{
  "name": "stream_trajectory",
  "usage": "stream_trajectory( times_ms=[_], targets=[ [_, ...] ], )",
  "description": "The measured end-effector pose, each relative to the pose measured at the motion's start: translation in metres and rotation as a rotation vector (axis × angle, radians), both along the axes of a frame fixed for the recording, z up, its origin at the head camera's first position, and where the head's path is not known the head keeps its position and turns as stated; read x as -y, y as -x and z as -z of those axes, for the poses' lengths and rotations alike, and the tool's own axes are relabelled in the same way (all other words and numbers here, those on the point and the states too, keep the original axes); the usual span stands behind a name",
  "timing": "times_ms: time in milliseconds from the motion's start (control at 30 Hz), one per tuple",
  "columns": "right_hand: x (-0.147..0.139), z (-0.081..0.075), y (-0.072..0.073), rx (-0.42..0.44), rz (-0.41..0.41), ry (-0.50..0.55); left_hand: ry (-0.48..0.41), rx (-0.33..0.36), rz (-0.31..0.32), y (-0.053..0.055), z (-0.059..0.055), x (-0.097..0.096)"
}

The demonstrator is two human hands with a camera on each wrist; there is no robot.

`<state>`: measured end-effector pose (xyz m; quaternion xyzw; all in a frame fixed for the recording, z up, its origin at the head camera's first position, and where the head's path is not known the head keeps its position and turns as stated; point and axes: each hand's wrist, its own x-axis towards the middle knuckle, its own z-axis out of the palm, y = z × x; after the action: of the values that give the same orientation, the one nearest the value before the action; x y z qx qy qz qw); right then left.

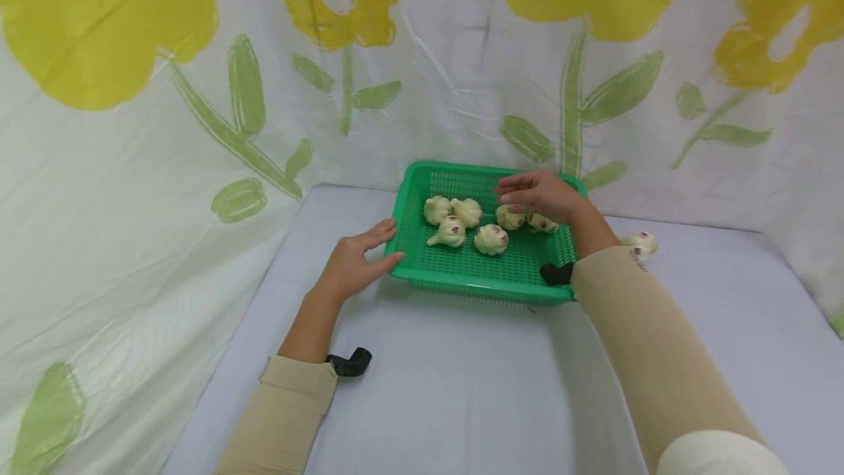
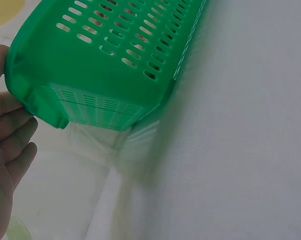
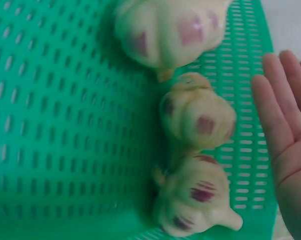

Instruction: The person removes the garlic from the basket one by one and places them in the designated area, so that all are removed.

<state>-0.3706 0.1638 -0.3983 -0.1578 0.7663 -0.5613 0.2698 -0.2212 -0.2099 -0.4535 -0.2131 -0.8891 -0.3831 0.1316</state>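
A green plastic basket (image 1: 475, 286) with slotted walls stands on the table, holding several garlic bulbs (image 1: 491, 239) with purple marks. At its left end, my left hand (image 1: 352, 262) touches the rim with thumb and fingers spread apart; the left wrist view shows the fingers (image 2: 15, 127) beside the rim corner. My right hand (image 1: 543, 196) hovers over the basket's right part, above two bulbs that it partly covers. In the right wrist view its fingers (image 3: 278, 100) are extended, with nothing held, beside a column of garlic bulbs (image 3: 198, 117).
Another garlic bulb (image 1: 639, 242) lies on the table outside the basket, right of it, partly behind the right sleeve. A white cloth (image 1: 461, 387) covers the table. Behind it hangs a flower-printed curtain (image 1: 455, 94). A black strap piece (image 1: 352, 363) sits at each wrist.
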Motion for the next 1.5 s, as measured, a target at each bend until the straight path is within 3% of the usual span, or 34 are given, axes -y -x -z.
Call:
stream_trajectory(
  times_ms=[233, 667, 1500],
  targets=[
    [0.0, 0.012, -0.001, 0.079, -0.183, -0.163, -0.004, -0.008, 0.012, 0.001, -0.002, -0.001],
    [0.005, 0.02, -0.001, 0.043, -0.314, -0.297, -0.009, 0.008, 0.015, 0.001, -0.003, -0.002],
    [0.019, 0.029, 0.007, -0.051, -0.398, -0.447, -0.009, -0.016, -0.002, 0.002, 0.0, -0.001]
  ],
)
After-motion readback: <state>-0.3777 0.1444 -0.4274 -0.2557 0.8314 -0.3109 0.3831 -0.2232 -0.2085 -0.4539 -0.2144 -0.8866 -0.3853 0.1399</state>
